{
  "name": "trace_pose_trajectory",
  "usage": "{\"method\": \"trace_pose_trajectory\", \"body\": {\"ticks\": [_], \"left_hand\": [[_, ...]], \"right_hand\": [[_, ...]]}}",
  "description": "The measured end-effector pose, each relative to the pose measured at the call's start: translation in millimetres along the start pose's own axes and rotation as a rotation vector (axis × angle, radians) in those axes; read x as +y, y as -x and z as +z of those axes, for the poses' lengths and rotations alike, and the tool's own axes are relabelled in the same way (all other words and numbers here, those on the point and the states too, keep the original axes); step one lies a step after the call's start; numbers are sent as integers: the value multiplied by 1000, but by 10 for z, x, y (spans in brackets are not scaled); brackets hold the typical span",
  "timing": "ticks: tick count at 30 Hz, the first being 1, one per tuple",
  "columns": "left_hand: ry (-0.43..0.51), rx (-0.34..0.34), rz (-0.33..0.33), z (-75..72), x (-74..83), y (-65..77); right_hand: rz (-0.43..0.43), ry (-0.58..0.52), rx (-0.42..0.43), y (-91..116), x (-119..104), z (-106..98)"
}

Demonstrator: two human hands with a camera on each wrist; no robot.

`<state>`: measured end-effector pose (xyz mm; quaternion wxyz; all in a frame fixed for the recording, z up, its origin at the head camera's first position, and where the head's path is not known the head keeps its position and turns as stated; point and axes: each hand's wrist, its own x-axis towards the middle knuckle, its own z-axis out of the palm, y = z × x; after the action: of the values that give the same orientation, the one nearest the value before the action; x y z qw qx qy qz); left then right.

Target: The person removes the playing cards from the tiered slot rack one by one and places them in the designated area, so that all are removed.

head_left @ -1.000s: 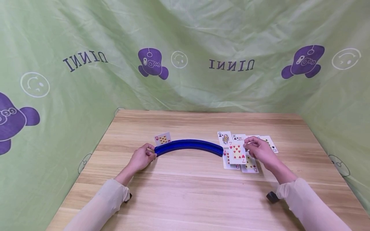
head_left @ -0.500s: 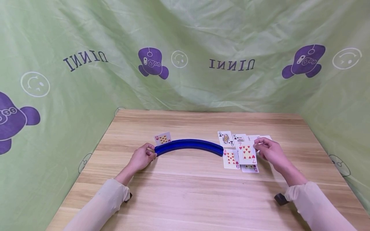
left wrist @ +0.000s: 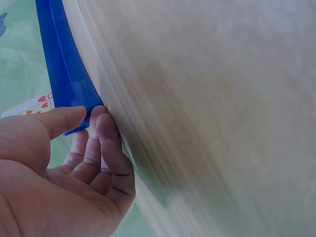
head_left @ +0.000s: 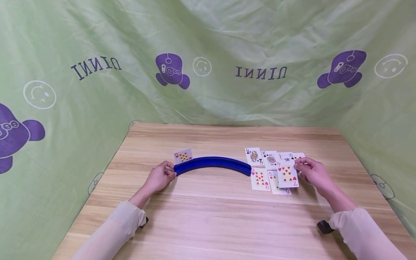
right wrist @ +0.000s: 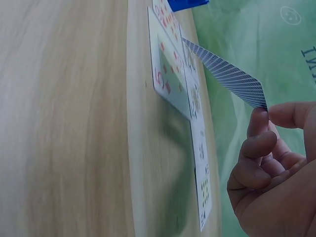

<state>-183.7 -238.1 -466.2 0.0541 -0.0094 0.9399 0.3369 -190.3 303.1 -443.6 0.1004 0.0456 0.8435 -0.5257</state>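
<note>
A curved blue playing-card holder [head_left: 211, 162] lies across the table, and my left hand [head_left: 160, 177] pinches its left end between thumb and fingers. An eight of hearts [head_left: 182, 155] stands in the holder close to that hand. Over the cards on the right, my right hand [head_left: 312, 174] pinches a seven of hearts [head_left: 287, 174] by its right edge. From the right wrist camera the patterned back of this playing card [right wrist: 232, 76] shows, raised above the table. In the head view it overlaps the five of diamonds [head_left: 272, 182] and part of the back row.
Right of the holder, face-up cards lie in two rows. A queen [head_left: 254, 156], a king [head_left: 269, 158], a jack [head_left: 285, 158] and a ten [head_left: 297, 155] form the back row. The nine of hearts [head_left: 260, 179] lies in front. A green curtain [head_left: 208, 101] hangs behind the table.
My right hand has carried the seven of hearts to the right, from over the nine of hearts to over the five of diamonds. The left hand and holder have stayed put.
</note>
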Motion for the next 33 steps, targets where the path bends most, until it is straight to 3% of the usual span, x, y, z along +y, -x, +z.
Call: {"method": "trace_pose_trajectory", "body": {"ticks": [18, 33], "left_hand": [[6, -1, -10, 1, -1, -2], [7, -12, -7, 4, -17, -14]], "right_hand": [[26, 138, 25, 42, 164, -149], [49, 147, 14, 83, 253, -217]]}}
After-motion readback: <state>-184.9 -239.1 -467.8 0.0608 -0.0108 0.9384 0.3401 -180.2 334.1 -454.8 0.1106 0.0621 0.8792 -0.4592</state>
